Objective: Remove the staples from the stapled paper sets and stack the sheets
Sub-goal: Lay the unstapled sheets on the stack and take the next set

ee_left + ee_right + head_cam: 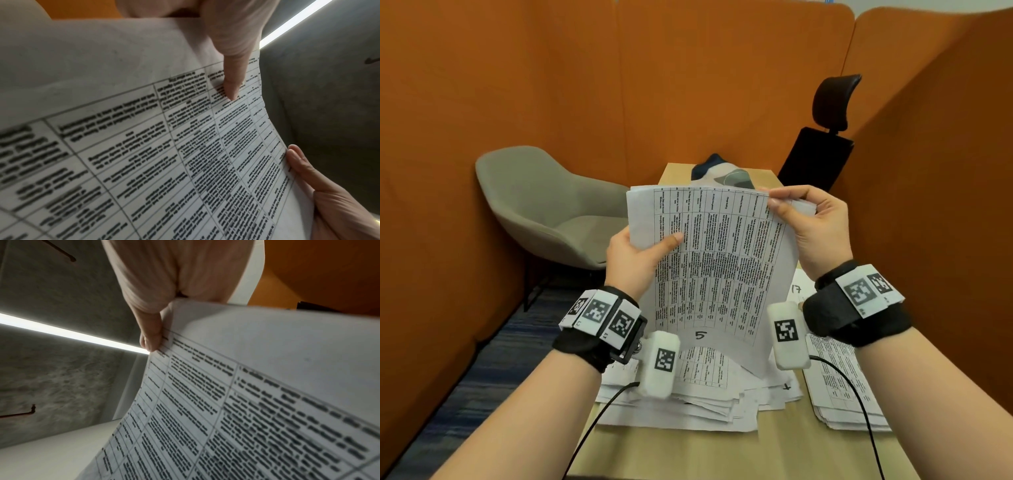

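I hold a stapled paper set, printed with tables and hand-marked "5", raised and curved above the table. My left hand grips its left edge, thumb pressed on the printed face. My right hand pinches the top right corner, and the thumb lies along the sheet's edge. No staple is visible in any view. Under the raised set lies a loose pile of sheets. A second pile, with "17" written on it, sits to the right.
The wooden table is narrow, with a bundled cloth at its far end. A grey armchair stands to the left and a black office chair at the back right. Orange partition walls enclose the space.
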`<state>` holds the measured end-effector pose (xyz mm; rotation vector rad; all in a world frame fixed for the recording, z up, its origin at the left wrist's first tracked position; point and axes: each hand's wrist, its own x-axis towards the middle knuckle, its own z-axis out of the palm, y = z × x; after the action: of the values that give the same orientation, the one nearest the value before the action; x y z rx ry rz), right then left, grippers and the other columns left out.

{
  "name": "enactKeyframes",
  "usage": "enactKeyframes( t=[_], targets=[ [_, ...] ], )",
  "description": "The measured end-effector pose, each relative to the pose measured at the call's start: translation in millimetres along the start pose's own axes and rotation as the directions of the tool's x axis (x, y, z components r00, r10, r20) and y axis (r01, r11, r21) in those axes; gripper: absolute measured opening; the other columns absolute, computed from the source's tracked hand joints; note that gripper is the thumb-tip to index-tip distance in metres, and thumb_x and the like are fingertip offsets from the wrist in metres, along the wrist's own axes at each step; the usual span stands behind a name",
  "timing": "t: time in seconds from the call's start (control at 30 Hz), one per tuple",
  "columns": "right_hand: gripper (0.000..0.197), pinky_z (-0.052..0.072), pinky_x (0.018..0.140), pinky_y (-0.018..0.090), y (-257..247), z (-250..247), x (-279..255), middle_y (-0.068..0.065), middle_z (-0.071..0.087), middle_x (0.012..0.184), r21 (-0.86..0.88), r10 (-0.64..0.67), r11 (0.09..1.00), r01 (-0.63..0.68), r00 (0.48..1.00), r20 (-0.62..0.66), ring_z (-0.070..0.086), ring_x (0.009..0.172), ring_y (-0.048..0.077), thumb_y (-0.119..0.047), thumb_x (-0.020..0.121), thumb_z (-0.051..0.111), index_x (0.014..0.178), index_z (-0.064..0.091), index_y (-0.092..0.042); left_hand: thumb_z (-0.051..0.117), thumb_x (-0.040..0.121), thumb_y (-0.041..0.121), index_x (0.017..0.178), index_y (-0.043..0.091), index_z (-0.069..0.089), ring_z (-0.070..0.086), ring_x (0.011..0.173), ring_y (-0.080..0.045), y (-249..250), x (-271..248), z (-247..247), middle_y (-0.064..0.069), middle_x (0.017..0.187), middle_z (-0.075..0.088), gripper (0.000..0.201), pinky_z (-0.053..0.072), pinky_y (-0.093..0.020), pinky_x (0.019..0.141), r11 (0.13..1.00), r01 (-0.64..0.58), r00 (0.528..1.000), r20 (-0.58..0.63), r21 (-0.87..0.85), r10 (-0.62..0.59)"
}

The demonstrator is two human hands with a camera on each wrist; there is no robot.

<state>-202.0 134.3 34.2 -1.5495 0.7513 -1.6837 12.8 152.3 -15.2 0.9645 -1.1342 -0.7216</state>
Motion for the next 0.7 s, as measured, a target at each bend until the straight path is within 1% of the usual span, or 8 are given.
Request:
enactKeyframes(
  t=[0.07, 0.2, 0.3, 0.37, 0.47, 0.57, 0.63, 0.7],
  targets=[
    [0.013, 0.054, 0.063, 0.02, -1.8, -0.4, 1.0, -0.008, 0.072, 0.072, 0.005, -0.014, 1.0, 0.014, 1.0, -0.017, 0.068, 0.072, 0.008, 0.005, 0.079, 0.066, 0.079, 0.068, -0.008, 0.073, 0.075, 0.01, 0.09, 0.025, 0.062, 0.065, 0.086, 0.001, 0.0, 0.3, -0.6, 0.011, 0.091, 0.067, 0.024, 0.053, -0.015, 0.074, 1.0, -0.002, 1.0, -0.005, -0.007, 0.002],
    [0.018, 0.055, 0.063, 0.021, 1.8, 0.0, 0.4, -0.008, 0.072, 0.071, -0.055, -0.023, 0.998, 0.019, 0.998, -0.059, 0.068, 0.071, 0.007, 0.002, 0.078, 0.068, 0.076, 0.072, -0.016, 0.073, 0.075, 0.009, 0.088, 0.024, 0.063, 0.065, 0.078, 0.006, -3.5, -2.7, 1.5, 0.012, 0.088, 0.067, 0.022, 0.052, -0.011, 0.069, 1.0, 0.013, 1.0, 0.0, -0.017, -0.014],
    [0.015, 0.055, 0.066, 0.021, 4.5, -0.8, 0.6, -0.011, 0.07, 0.068, -0.105, -0.027, 0.994, 0.016, 0.994, -0.104, 0.067, 0.07, 0.004, 0.0, 0.079, 0.069, 0.078, 0.069, -0.015, 0.073, 0.076, 0.012, 0.095, 0.019, 0.065, 0.065, 0.086, -0.001, -9.2, -5.1, 4.6, 0.01, 0.09, 0.067, 0.022, 0.052, -0.019, 0.077, 0.998, 0.056, 0.998, 0.003, 0.0, -0.056],
    [0.016, 0.056, 0.07, 0.026, 5.2, -1.1, 1.4, -0.01, 0.069, 0.071, -0.148, -0.036, 0.989, 0.017, 0.992, -0.123, 0.066, 0.072, 0.005, -0.002, 0.079, 0.07, 0.077, 0.068, -0.018, 0.073, 0.076, 0.013, 0.102, 0.015, 0.064, 0.064, 0.089, -0.002, -11.5, -4.8, 5.9, 0.011, 0.091, 0.067, 0.028, 0.051, -0.02, 0.078, 0.997, 0.074, 0.997, 0.002, 0.006, -0.074],
    [0.018, 0.056, 0.078, 0.034, 5.9, -1.1, 2.1, -0.006, 0.067, 0.079, -0.215, -0.054, 0.976, 0.024, 0.99, -0.133, 0.064, 0.075, 0.005, -0.004, 0.08, 0.07, 0.075, 0.066, -0.021, 0.073, 0.077, 0.015, 0.104, 0.014, 0.065, 0.064, 0.083, 0.003, -12.8, -4.7, 8.1, 0.012, 0.089, 0.067, 0.028, 0.051, -0.014, 0.071, 0.997, 0.076, 0.997, 0.008, 0.009, -0.076],
    [0.019, 0.055, 0.08, 0.034, 5.8, -1.5, 2.4, -0.007, 0.065, 0.079, -0.258, -0.057, 0.966, 0.02, 0.989, -0.136, 0.062, 0.076, 0.002, -0.007, 0.081, 0.069, 0.074, 0.064, -0.024, 0.073, 0.077, 0.015, 0.097, 0.018, 0.066, 0.064, 0.078, 0.006, -16.5, -5.7, 9.2, 0.011, 0.088, 0.067, 0.021, 0.051, -0.009, 0.066, 0.996, 0.089, 0.996, 0.008, 0.007, -0.089],
    [0.021, 0.053, 0.083, 0.035, 6.3, -2.8, 2.4, -0.008, 0.065, 0.083, -0.286, -0.066, 0.958, 0.027, 0.989, -0.129, 0.063, 0.082, 0.002, -0.009, 0.08, 0.071, 0.077, 0.064, -0.028, 0.073, 0.076, 0.012, 0.094, 0.018, 0.066, 0.064, 0.076, 0.008, -19.7, -6.8, 9.1, 0.011, 0.089, 0.068, 0.02, 0.05, -0.009, 0.067, 0.996, 0.091, 0.996, 0.018, 0.012, -0.091],
    [0.028, 0.052, 0.087, 0.042, 8.6, -3.5, 0.6, -0.002, 0.066, 0.096, -0.277, -0.066, 0.96, 0.04, 0.994, -0.085, 0.064, 0.097, 0.014, -0.01, 0.078, 0.072, 0.085, 0.063, -0.035, 0.073, 0.076, 0.009, 0.095, 0.016, 0.066, 0.065, 0.076, 0.009, -22.2, -7.8, 7.7, 0.009, 0.09, 0.067, 0.021, 0.05, -0.009, 0.068, 0.996, 0.087, 0.996, 0.018, 0.01, -0.087]
  ],
)
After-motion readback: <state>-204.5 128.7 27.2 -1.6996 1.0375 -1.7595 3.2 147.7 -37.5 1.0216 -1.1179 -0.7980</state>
